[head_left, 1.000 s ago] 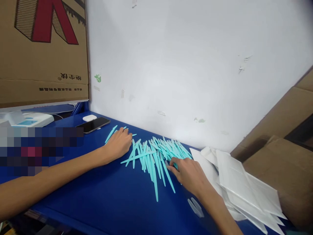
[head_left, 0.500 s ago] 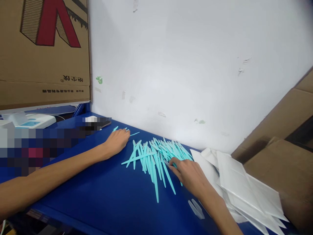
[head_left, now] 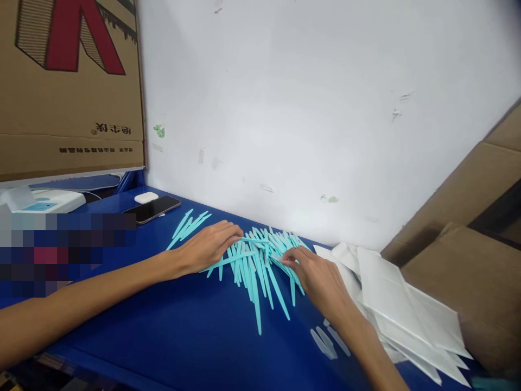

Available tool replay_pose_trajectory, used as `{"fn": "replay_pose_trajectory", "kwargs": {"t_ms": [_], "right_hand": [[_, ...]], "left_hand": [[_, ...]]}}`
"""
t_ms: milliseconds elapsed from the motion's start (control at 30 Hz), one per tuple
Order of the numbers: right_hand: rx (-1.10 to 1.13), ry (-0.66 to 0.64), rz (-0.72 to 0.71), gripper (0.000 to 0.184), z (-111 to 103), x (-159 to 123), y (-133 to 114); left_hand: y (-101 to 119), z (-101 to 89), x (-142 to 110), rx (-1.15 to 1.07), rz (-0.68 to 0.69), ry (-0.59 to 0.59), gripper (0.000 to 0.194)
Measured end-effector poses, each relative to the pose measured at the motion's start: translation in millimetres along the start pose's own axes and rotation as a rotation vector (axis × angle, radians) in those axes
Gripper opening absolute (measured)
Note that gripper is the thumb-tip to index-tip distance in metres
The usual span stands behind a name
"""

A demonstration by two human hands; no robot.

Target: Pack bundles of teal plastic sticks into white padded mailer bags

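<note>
My left hand (head_left: 214, 245) pinches a slim turquoise eyebrow razor (head_left: 255, 239), which points right over the heap. Close by, my right hand (head_left: 315, 274) has its thumb and fingers pressed together at a small translucent cover (head_left: 277, 259) above the heap's right side. Between and below the hands lies a loose heap of turquoise eyebrow razors (head_left: 254, 282), many with whitish translucent ends. A smaller group of these razors (head_left: 189, 225) rests behind my left forearm. Several loose translucent covers (head_left: 323, 343) lie on the blue table (head_left: 183, 336), left of my right forearm.
White paper-like sheets or bags (head_left: 401, 293) are stacked on the right, beside cardboard (head_left: 443, 282). A phone (head_left: 158, 209) and a white case (head_left: 146, 197) lie at the back left. A large printed carton (head_left: 73, 108) stands left. A white wall (head_left: 264, 108) borders the table.
My left hand has moved right from the smaller razor group to the heap, now with a razor in its fingers. My right hand has risen slightly in view, still pinching. The view has shifted slightly.
</note>
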State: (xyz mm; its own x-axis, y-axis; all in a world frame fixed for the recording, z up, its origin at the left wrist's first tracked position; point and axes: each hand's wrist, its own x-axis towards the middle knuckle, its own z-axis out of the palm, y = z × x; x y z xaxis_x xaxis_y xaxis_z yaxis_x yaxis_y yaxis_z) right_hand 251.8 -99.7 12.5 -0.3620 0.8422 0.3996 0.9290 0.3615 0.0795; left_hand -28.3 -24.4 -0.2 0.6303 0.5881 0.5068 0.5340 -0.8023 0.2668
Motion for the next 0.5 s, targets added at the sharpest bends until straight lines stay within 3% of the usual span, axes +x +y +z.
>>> {"fn": "replay_pose_trajectory", "kwargs": {"t_ms": [167, 500], "right_hand": [[0.018, 0.011, -0.016, 0.023, 0.6, 1.0, -3.3], [0.043, 0.013, -0.062, 0.026, 2.0, 0.2, -4.9]], "left_hand": [[5.1, 3.2, -1.5, 0.022, 0.095, -0.024, 0.032], [7.1, 5.8, -4.3, 0.045, 0.124, -0.051, 0.032]]}}
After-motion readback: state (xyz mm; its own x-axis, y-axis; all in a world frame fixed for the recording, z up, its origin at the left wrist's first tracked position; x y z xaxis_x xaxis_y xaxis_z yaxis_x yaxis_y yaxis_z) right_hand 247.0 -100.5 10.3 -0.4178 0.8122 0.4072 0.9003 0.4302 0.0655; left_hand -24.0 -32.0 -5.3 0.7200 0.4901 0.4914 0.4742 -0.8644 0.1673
